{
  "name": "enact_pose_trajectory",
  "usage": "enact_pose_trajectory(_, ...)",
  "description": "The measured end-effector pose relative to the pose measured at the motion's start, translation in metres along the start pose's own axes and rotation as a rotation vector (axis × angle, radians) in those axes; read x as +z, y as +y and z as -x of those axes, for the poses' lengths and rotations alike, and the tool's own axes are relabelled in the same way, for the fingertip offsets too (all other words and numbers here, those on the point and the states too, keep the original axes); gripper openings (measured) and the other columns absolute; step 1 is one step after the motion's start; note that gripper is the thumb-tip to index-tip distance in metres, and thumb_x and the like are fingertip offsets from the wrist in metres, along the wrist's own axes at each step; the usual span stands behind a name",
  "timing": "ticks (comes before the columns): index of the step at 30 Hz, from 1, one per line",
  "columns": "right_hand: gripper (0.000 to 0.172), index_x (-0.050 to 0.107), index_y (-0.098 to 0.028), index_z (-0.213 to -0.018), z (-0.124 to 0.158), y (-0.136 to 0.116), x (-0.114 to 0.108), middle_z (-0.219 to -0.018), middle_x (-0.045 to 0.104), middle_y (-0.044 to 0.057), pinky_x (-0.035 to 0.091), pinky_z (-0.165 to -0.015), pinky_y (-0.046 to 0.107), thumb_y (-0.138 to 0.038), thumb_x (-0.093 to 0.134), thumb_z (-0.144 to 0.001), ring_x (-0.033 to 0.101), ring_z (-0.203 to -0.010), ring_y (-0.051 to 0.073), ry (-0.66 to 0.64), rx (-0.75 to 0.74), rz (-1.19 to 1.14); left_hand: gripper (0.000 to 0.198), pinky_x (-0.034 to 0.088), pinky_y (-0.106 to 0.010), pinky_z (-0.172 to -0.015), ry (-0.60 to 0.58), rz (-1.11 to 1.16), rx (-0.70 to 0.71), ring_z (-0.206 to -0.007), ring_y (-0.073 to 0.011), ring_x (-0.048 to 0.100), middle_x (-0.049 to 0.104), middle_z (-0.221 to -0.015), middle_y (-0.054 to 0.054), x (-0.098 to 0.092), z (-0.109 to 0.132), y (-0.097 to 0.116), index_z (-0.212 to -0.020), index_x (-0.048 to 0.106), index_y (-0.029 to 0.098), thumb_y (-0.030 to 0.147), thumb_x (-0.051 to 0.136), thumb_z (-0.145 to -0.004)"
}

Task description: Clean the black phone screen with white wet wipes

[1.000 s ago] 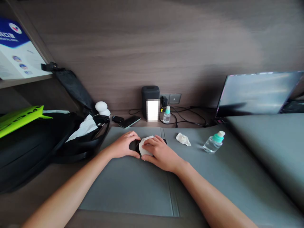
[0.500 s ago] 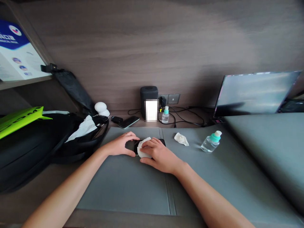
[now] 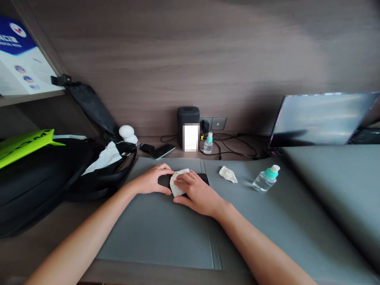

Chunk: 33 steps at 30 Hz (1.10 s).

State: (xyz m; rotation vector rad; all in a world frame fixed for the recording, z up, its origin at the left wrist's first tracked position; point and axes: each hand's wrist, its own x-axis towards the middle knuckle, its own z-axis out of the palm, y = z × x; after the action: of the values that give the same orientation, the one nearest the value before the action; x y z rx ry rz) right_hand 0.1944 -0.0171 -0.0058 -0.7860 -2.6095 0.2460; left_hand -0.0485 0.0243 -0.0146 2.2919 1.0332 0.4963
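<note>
A black phone lies flat on the grey desk mat, mostly covered by my hands and a white tissue. My right hand presses the tissue onto the phone's face, its fingers bent over it. At the phone's left end, my left hand grips the edges between thumb and fingers. To the right lie a crumpled tissue and a clear bottle with a teal and white top.
Along the back stand a black speaker-like box, a small bottle and cables. Another phone lies at the back left. A black bag fills the left; a monitor and grey padded block are right.
My right hand and the tissue have shifted slightly left over the phone, and more of the phone's right end shows. My left hand stays at the left end. The view has shifted a little.
</note>
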Motion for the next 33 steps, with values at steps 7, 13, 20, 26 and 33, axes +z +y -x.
enact_pose_trajectory(7,0.024,0.067,-0.026,-0.116,0.013,0.012,-0.016,-0.117,0.064,0.006,0.022,-0.115,0.055,-0.035,0.056,-0.097,0.057,-0.116,0.023,-0.037,0.086,-0.052,0.056,0.044,-0.039,-0.098,0.080,-0.073,0.022,-0.110,-0.0254,0.054,0.056,-0.113,-0.003,-0.001,0.000,0.001,-0.109,0.060,0.023,0.040,0.087,-0.063)
enact_pose_trajectory(13,0.029,0.067,-0.019,-0.113,0.008,0.008,-0.012,-0.110,0.064,0.010,0.037,-0.106,0.046,-0.040,0.057,-0.095,0.058,-0.107,0.024,0.006,0.093,0.011,0.054,0.043,-0.040,-0.099,0.079,-0.073,0.059,-0.109,-0.0257,0.055,0.057,-0.111,-0.004,0.000,-0.001,-0.001,-0.107,0.062,0.023,0.044,0.086,-0.064)
enact_pose_trajectory(20,0.025,0.065,-0.025,-0.118,0.007,0.003,-0.011,-0.121,0.063,0.006,0.023,-0.114,0.052,-0.034,0.058,-0.096,0.056,-0.117,0.023,-0.052,0.058,-0.074,0.053,0.042,-0.041,-0.098,0.084,-0.062,0.064,-0.108,-0.0253,0.055,0.058,-0.109,-0.004,0.001,-0.001,-0.004,-0.108,0.064,0.024,0.042,0.086,-0.064)
enact_pose_trajectory(26,0.022,0.068,-0.021,-0.109,0.008,0.010,-0.013,-0.111,0.066,0.008,0.033,-0.107,0.048,-0.033,0.055,-0.097,0.060,-0.107,0.023,-0.017,0.093,-0.046,0.052,0.044,-0.038,-0.096,0.087,-0.061,0.055,-0.106,-0.0248,0.056,0.059,-0.107,-0.003,0.002,-0.002,-0.005,-0.106,0.065,0.023,0.045,0.087,-0.064)
enact_pose_trajectory(33,0.025,0.066,-0.024,-0.115,0.006,0.000,-0.009,-0.117,0.065,0.006,0.026,-0.112,0.049,-0.037,0.054,-0.098,0.059,-0.113,0.021,-0.037,0.031,-0.100,0.052,0.043,-0.039,-0.096,0.086,-0.056,0.055,-0.106,-0.0245,0.056,0.059,-0.107,-0.003,0.002,-0.002,-0.005,-0.108,0.065,0.023,0.045,0.085,-0.066)
